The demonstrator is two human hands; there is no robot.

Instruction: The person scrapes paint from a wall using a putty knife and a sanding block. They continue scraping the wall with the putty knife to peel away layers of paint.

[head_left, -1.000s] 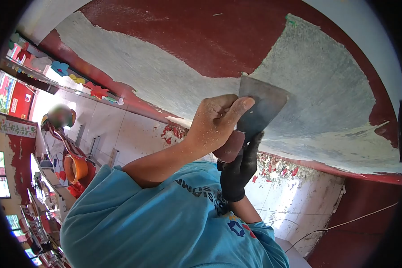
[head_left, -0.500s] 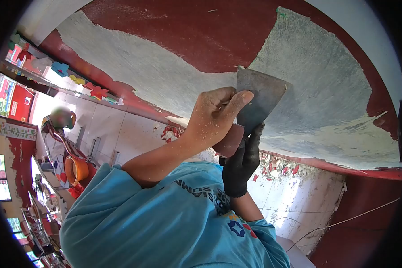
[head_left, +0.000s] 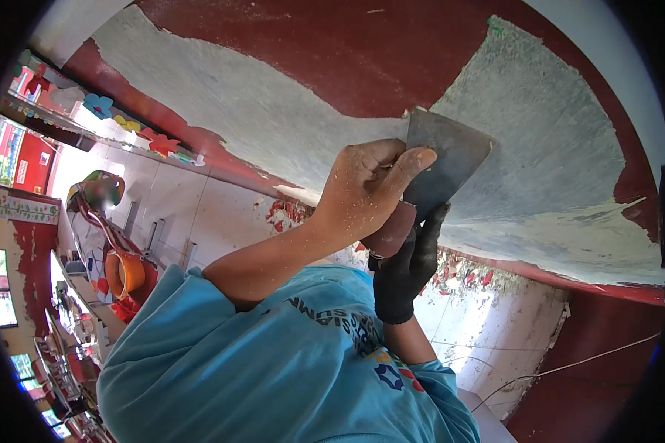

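A wide flat scraper (head_left: 451, 159) rests with its blade against the peeled grey patch of wall (head_left: 532, 125), near the edge of the red paint. My left hand (head_left: 373, 181) is bare and dusted with pale crumbs; its thumb presses on the blade and its fingers curl at the blade's side. In a black glove, my right hand (head_left: 410, 266) grips the scraper lower down. A reddish-brown piece (head_left: 393, 232) shows between both hands; whether it is the handle is unclear.
Red paint (head_left: 310, 52) borders the grey patch. Below it is a white tiled wall (head_left: 465, 317) with flaking paint. A thin cable (head_left: 569, 365) crosses at lower right. At left are a person (head_left: 100, 193), an orange bucket (head_left: 125, 273) and paper flowers (head_left: 159, 140).
The scraper and both hands first shifted slightly up, then to the right in the view. Both hands have kept their grip. The person at left has turned the head a little.
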